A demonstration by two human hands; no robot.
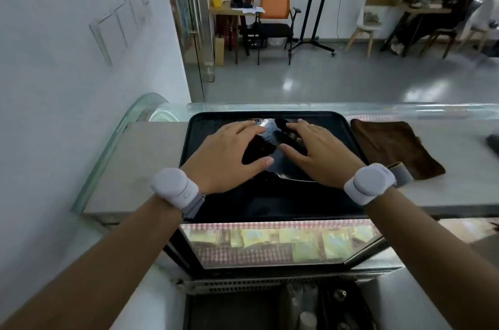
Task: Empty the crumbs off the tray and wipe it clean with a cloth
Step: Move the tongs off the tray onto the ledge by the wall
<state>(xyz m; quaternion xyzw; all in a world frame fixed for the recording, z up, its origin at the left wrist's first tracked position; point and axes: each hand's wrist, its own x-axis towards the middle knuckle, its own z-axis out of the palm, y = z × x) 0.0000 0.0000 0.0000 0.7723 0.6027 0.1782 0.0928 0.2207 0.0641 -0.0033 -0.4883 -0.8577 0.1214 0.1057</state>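
White wall (67, 33) on left, glossy grey floor (351, 78), orange chair (275, 14) beside wooden side table (229, 12), screen stand (314, 6), seated person (456, 3) at far desk (429, 10).

Black tray (205, 124) lies flat, brown cloth (394, 146) beside.

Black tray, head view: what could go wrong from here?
1. Glossy black rectangular tray sits at the near edge of the grey counter; anything swept forward could fall toward the yellow packets below.
2. Left hand and right hand are bare over it, brown folded cloth untouched: fingerprints likely.
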